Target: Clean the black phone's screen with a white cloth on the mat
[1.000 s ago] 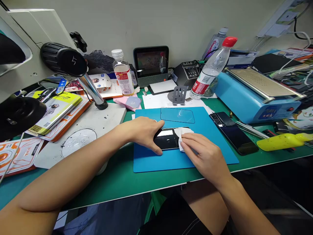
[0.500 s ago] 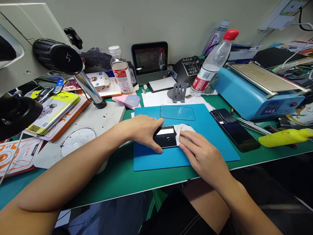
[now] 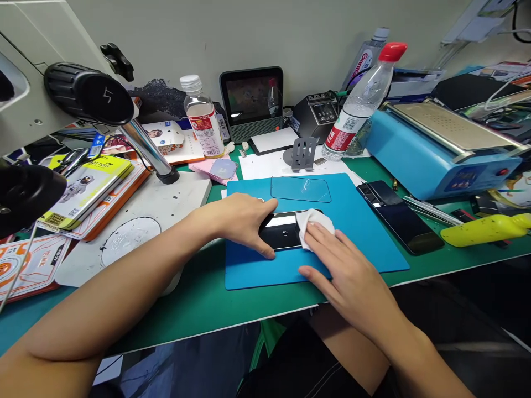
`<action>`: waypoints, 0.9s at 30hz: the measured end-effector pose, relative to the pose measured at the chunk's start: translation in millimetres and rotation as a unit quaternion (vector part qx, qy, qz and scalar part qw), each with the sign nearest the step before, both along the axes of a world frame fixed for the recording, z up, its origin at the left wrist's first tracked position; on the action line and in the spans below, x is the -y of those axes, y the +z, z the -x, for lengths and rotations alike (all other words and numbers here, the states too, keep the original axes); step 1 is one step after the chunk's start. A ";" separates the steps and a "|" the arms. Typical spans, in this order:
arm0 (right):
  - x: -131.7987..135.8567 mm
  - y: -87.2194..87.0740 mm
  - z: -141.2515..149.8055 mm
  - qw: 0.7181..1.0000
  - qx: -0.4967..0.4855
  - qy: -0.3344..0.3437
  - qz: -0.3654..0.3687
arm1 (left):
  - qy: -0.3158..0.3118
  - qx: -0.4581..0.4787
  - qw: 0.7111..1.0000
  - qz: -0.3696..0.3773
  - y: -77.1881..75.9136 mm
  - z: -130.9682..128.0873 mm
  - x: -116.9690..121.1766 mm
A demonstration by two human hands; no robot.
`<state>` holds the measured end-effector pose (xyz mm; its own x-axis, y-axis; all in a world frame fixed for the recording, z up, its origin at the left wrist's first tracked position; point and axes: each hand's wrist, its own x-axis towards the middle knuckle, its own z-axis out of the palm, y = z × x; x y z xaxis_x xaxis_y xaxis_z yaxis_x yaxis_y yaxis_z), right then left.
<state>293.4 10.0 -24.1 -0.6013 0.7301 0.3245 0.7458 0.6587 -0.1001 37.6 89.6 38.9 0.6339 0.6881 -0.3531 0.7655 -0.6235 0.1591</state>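
Observation:
A black smartphone (image 3: 280, 235) lies on the blue mat (image 3: 265, 273), its dark glossy face up with a bright reflection along it. My left hand (image 3: 240, 221) grips the phone's left end, thumb on the near edge and forefinger at the far edge. Bunched over the phone's right end is a white cloth (image 3: 317, 220). The fingers of my right hand (image 3: 348, 271) press on this cloth, while the thumb sticks out apart over the mat. Behind the phone, a clear screen protector (image 3: 301, 189) with a black border lies on the mat.
Right of the mat lies another dark phone (image 3: 400, 218), near a yellow bottle (image 3: 485, 229) and a blue machine (image 3: 435, 160). Behind stand a grey phone stand (image 3: 303, 155), a red-capped bottle (image 3: 352, 116) and a white-capped bottle (image 3: 203, 124). A microscope stand (image 3: 151, 152) rises at left.
My right thumb has come away from the cloth toward the table's front edge, and the fingers lie flatter on it. More cloth shows. The left hand keeps its grip on the phone.

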 end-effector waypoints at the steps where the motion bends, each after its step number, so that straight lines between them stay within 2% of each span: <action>1: -1.4 0.4 -3.2 1.000 0.000 -0.013 0.000 | 0.001 -0.001 1.000 0.001 0.2 -0.1 0.0; 4: -9.0 3.0 -0.1 0.999 0.009 -0.044 0.014 | 0.002 -0.002 1.000 0.004 1.8 -0.9 0.7; 6: -10.7 4.9 10.0 0.999 0.022 -0.031 0.028 | 0.003 -0.005 1.000 0.007 3.0 -1.6 1.4; 9: -0.7 6.4 20.0 0.999 0.037 0.008 0.034 | 0.002 -0.007 1.000 0.007 3.6 -2.0 1.8; 12: 15.6 6.3 11.0 0.999 0.038 0.016 0.028 | 0.001 -0.005 1.000 0.004 2.8 -1.3 1.3; 16: 14.4 7.8 -4.1 0.998 0.033 -0.029 0.046 | 0.001 -0.002 1.000 0.004 2.2 -0.9 1.4; 21: -11.6 12.9 20.6 0.986 0.060 -0.092 0.122 | 0.010 -0.009 1.000 0.006 3.2 -2.4 2.8; 24: -3.2 12.4 31.7 0.987 0.070 -0.059 0.131 | 0.007 -0.011 1.000 0.007 2.7 -2.3 2.8; 27: 19.1 9.1 20.5 0.991 0.065 -0.018 0.115 | 0.009 -0.009 1.000 0.006 1.2 -1.2 2.3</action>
